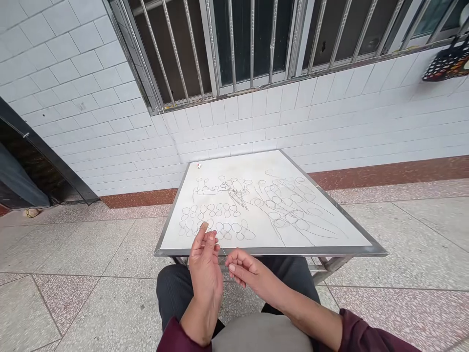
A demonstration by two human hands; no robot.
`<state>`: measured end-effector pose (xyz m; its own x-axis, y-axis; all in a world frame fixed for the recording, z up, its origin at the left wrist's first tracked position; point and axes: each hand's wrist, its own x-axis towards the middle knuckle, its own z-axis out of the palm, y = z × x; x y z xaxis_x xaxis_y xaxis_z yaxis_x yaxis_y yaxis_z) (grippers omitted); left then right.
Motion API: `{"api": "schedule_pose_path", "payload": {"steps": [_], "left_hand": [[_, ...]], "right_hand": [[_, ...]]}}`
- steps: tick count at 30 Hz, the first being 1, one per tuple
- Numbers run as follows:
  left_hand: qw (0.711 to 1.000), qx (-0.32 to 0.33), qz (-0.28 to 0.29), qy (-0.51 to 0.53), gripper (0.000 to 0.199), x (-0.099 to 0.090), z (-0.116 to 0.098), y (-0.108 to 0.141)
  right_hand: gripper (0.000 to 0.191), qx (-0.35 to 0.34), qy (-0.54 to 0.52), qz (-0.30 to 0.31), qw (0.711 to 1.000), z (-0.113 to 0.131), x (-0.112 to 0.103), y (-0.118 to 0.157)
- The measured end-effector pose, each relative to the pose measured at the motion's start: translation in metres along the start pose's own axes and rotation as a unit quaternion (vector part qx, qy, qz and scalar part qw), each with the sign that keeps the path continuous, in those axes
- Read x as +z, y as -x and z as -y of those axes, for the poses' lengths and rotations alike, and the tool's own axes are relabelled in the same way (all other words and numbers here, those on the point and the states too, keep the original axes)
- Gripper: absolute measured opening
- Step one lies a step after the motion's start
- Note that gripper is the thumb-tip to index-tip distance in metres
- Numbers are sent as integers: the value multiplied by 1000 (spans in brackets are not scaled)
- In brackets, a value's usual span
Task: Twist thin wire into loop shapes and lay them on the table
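Holding a thin wire between both hands, low in the middle of the frame, just off the table's near edge. Left hand: palm turned up toward the camera, thumb pressed to the fingers about the wire, a tan wrap round one raised fingertip. Right hand: lower and to the right, thumb and forefinger pinching the wire, other fingers curled beneath. Hands near each other, apart, the wire spanning the gap; too fine to follow along its whole length.

Table: white top, grey metal rim, centre of frame, narrowing toward the wall. On it, bent wire pieces in groups. Small looped pieces in rows at left of the top, the nearer row partly behind the left hand. A tangled bundle at middle, strands crossing. Larger loops with long tails spread over the right side, overlapping, some tails running toward the near rim. A small white and red item at the far left corner; too small to name.

Beyond: white tiled wall with a reddish-brown base band; barred window across the top. Patterned bag hanging at upper right. Speckled stone floor either side. Dark trousers under the near edge, maroon sleeves at bottom.
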<state>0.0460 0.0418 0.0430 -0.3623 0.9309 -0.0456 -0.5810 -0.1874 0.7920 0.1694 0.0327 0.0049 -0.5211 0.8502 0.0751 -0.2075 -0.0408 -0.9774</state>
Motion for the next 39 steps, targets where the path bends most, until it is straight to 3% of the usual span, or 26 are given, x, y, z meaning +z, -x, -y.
{"api": "schedule_pose_path", "payload": {"steps": [6,14,16,19,21,23,28,34,39], "left_hand": [[1000,-11,-9,9,49,-3,-4,3],[1000,-20,-10,16,52,-13,0,-15],[998,-50,-19,35,53,-13,1,-18],[993,-99,-28,58,54,-13,4,-20],[990,-118,-24,69,53,-14,5,-21],[989,-129,-17,74,51,-15,6,-20],[987,-142,-14,71,49,-17,2,-18],[983,-166,19,76,51,-15,2,-11],[988,-148,46,18,56,-15,-3,-8]], "right_hand": [[22,-15,48,8,999,-11,0,1],[21,-31,95,-12,995,-24,-7,-11],[23,-88,147,-49,984,-28,-10,-15],[25,-203,244,-91,944,-32,-13,-20],[21,-245,266,-108,926,-33,-13,-22],[16,-253,251,-130,925,-33,-12,-23],[19,-200,134,-145,960,-34,-13,-23],[29,-234,37,-130,963,-37,-13,-25],[38,-177,1,-144,974,-30,-15,-23]]}}
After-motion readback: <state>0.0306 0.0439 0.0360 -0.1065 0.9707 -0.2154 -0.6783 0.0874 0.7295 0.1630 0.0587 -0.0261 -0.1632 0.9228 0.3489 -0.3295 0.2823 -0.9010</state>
